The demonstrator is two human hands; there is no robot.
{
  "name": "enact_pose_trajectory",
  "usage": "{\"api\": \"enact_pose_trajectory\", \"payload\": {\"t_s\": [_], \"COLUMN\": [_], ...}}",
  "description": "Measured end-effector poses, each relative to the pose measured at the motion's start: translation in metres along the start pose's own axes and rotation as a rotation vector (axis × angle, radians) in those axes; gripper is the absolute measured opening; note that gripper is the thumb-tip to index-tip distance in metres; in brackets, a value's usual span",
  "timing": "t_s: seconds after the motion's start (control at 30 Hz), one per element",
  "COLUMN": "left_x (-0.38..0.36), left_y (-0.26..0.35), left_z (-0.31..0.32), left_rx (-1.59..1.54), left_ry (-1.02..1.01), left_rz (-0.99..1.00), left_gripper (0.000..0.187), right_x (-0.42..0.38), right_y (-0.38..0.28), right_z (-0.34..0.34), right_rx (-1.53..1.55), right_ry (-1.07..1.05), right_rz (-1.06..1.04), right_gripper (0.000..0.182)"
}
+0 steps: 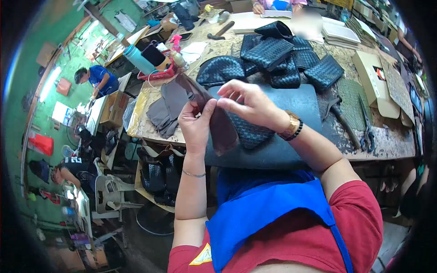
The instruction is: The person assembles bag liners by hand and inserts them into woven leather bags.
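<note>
- Brown thin sheet (224,132) hangs from the left hand (196,119), above the dark mat (298,111); that thumb and the fingers pinch it.
- Right hand (249,103) is part open, fingers bent and spread, close by the sheet; I cannot tell if it touches.
- One woven black piece (250,132) lies under the sheet, on the mat.
- Bare mat shows to the right, and its near edge is by the blue apron (273,214).
- Two hammers: one right (342,123), one far (222,30).
- One pair of scissors (367,129), right.
- Black woven pouches (268,53) lie heaped far off, too jumbled to count.
</note>
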State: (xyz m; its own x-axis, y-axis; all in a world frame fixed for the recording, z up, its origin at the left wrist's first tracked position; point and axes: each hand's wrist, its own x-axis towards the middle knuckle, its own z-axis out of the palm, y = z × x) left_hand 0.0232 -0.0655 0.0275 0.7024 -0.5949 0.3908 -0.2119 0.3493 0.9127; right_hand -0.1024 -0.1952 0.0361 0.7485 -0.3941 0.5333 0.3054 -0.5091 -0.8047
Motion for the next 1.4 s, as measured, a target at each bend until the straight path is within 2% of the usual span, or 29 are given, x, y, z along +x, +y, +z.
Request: {"api": "enact_pose_trajectory", "payload": {"t_s": [0.03, 0.1, 0.2, 0.3, 0.4, 0.43, 0.5, 0.57, 0.63, 0.67, 0.77, 0.8, 0.83, 0.9, 0.97, 1.03, 1.1, 1.13, 1.17, 1.2, 1.23, 1.27, 1.33, 1.4], "left_x": [-0.002, -0.005, -0.006, 0.0, 0.006, 0.007, 0.012, 0.016, 0.014, 0.013, 0.011, 0.009, 0.007, 0.003, -0.003, -0.005, -0.003, -0.005, -0.002, 0.005, 0.01, 0.011, 0.017, 0.029], "left_y": [0.001, 0.002, 0.002, -0.004, -0.003, -0.002, 0.002, 0.008, 0.014, 0.013, 0.007, 0.01, 0.013, 0.018, 0.021, 0.023, 0.018, 0.021, 0.021, 0.021, 0.022, 0.027, 0.032, 0.038], "left_z": [0.004, 0.014, 0.018, 0.017, 0.015, 0.014, 0.018, 0.015, 0.023, 0.025, 0.029, 0.031, 0.033, 0.039, 0.045, 0.05, 0.052, 0.053, 0.054, 0.054, 0.052, 0.05, 0.048, 0.045], "left_rx": [0.095, 0.065, 0.026, -0.066, 0.021, 0.049, 0.283, 0.56, 0.572, 0.599, 0.715, 0.756, 0.797, 0.857, 0.914, 0.926, 0.902, 0.907, 0.935, 0.962, 0.989, 1.05, 1.153, 1.222], "left_ry": [-0.046, -0.125, -0.236, -0.278, -0.326, -0.325, -0.254, -0.212, -0.202, -0.215, -0.233, -0.249, -0.264, -0.267, -0.287, -0.299, -0.288, -0.271, -0.279, -0.286, -0.291, -0.365, -0.357, -0.32], "left_rz": [0.023, -0.019, -0.107, -0.223, -0.28, -0.29, -0.12, 0.007, 0.04, 0.069, 0.224, 0.264, 0.304, 0.398, 0.521, 0.557, 0.614, 0.508, 0.626, 0.746, 0.867, 0.813, 0.769, 0.736], "left_gripper": [0.019, 0.022, 0.019, 0.015, 0.015, 0.016, 0.017, 0.016, 0.015, 0.014, 0.013, 0.013, 0.012, 0.012, 0.012, 0.011, 0.011, 0.012, 0.013, 0.014, 0.016, 0.016, 0.013, 0.011], "right_x": [-0.006, -0.015, -0.02, -0.025, -0.025, -0.026, -0.025, -0.025, -0.025, -0.023, -0.026, -0.026, -0.025, -0.02, -0.016, -0.014, -0.011, -0.008, -0.006, -0.003, 0.0, 0.003, 0.006, 0.011], "right_y": [0.004, 0.009, 0.009, 0.025, 0.036, 0.038, 0.042, 0.043, 0.044, 0.049, 0.033, 0.027, 0.029, 0.033, 0.027, 0.024, 0.03, 0.034, 0.036, 0.031, 0.031, 0.031, 0.024, 0.035], "right_z": [0.002, 0.001, 0.001, 0.0, 0.005, 0.004, 0.002, 0.002, 0.001, 0.003, -0.004, -0.004, -0.005, -0.009, -0.019, -0.027, -0.031, -0.033, -0.036, -0.037, -0.038, -0.041, -0.044, -0.049], "right_rx": [0.144, 0.395, 0.569, 0.562, 0.471, 0.495, 0.543, 0.408, 0.268, 0.187, -0.113, -0.061, -0.111, -0.207, -0.148, -0.056, 0.053, 0.056, 0.059, 0.032, -0.074, -0.18, -0.35, -0.485], "right_ry": [-0.032, -0.128, -0.163, -0.116, -0.01, 0.019, 0.074, 0.17, 0.262, 0.315, 0.191, 0.195, 0.203, 0.212, 0.188, 0.168, 0.246, 0.27, 0.295, 0.351, 0.349, 0.346, 0.304, 0.311], "right_rz": [0.109, 0.201, 0.178, 0.221, 0.138, 0.174, 0.243, 0.159, 0.073, -0.102, -0.155, -0.091, -0.099, -0.116, -0.001, 0.114, 0.09, 0.094, 0.097, 0.026, 0.003, -0.021, -0.024, -0.158], "right_gripper": [0.039, 0.048, 0.056, 0.052, 0.039, 0.037, 0.034, 0.038, 0.042, 0.037, 0.026, 0.015, 0.015, 0.018, 0.027, 0.031, 0.035, 0.036, 0.037, 0.03, 0.03, 0.03, 0.033, 0.036]}}
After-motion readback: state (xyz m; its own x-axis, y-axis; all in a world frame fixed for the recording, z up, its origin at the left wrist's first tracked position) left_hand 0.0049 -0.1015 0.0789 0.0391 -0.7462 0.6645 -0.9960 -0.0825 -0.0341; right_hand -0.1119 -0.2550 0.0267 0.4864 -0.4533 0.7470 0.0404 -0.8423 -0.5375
